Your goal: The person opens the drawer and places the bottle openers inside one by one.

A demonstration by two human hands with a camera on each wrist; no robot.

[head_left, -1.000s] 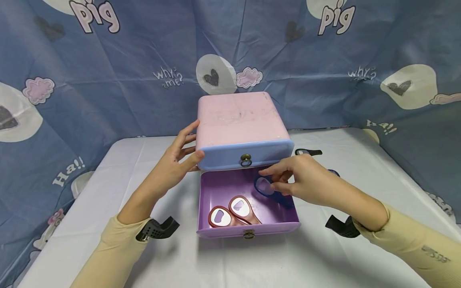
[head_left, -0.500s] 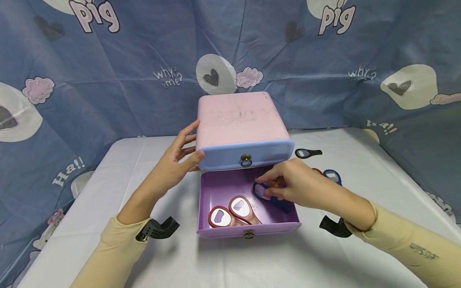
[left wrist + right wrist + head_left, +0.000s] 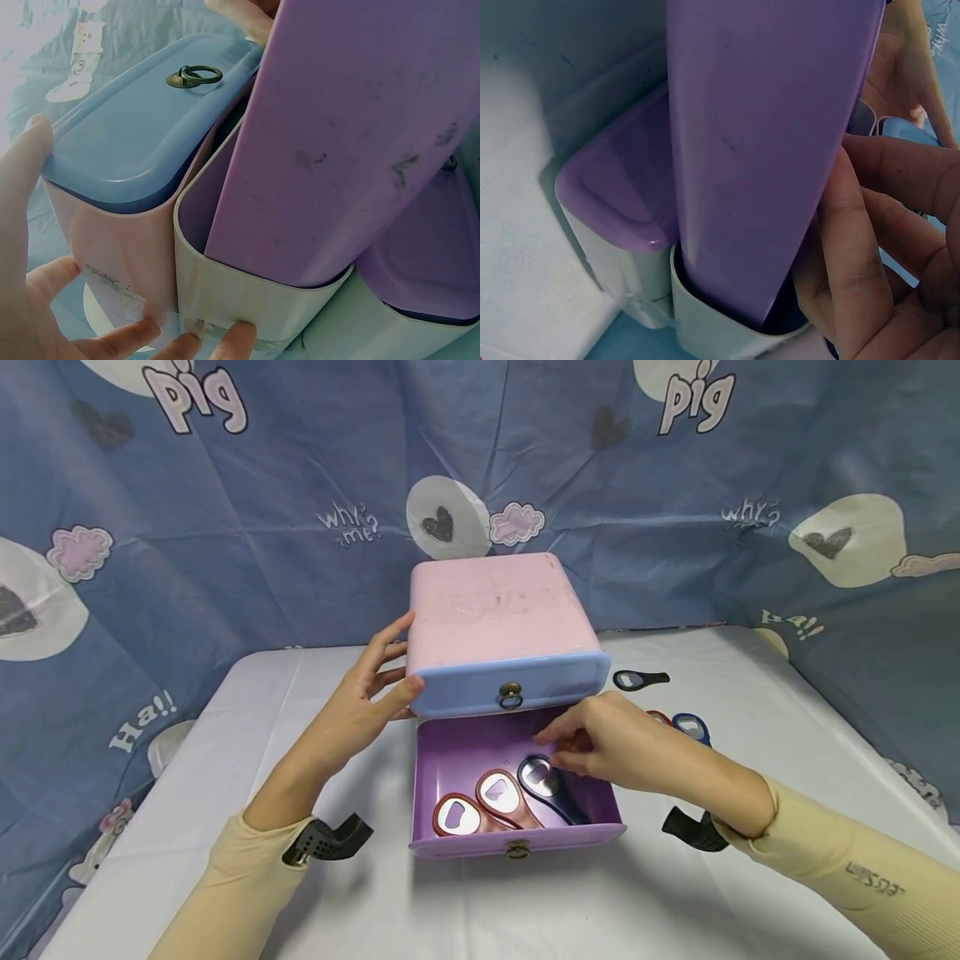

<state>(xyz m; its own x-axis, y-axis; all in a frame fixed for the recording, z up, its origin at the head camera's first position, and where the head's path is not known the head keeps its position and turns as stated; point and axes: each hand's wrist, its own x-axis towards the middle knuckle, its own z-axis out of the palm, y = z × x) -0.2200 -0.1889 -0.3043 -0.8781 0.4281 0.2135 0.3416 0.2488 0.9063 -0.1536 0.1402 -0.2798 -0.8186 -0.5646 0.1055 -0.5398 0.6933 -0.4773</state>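
Note:
A small drawer cabinet [image 3: 498, 610] stands on the table, its purple drawer [image 3: 468, 747] pulled out. In it lie a dark blue bottle opener [image 3: 543, 778] and two red bottle openers, one in the middle [image 3: 499, 792] and one at the left [image 3: 459, 816]. My right hand [image 3: 618, 739] hovers over the drawer's right side, just above the blue bottle opener, with nothing visible between thumb and fingers. At the cabinet's left side, my left hand [image 3: 360, 706] rests with spread fingers, its thumb [image 3: 37, 139] on the blue front drawer [image 3: 142, 127].
On the table to the right lie a black bottle opener [image 3: 640, 680], a blue bottle opener [image 3: 691, 727] and a red one [image 3: 659, 717] partly hidden by my right arm. A lower purple drawer [image 3: 427, 247] is closed. Patterned blue cloth [image 3: 300, 510] hangs behind.
The blue bottle opener has been let go and now lies in the drawer beside the red ones, its handle toward the front. My right hand has shifted slightly left; the left hand has stayed put.

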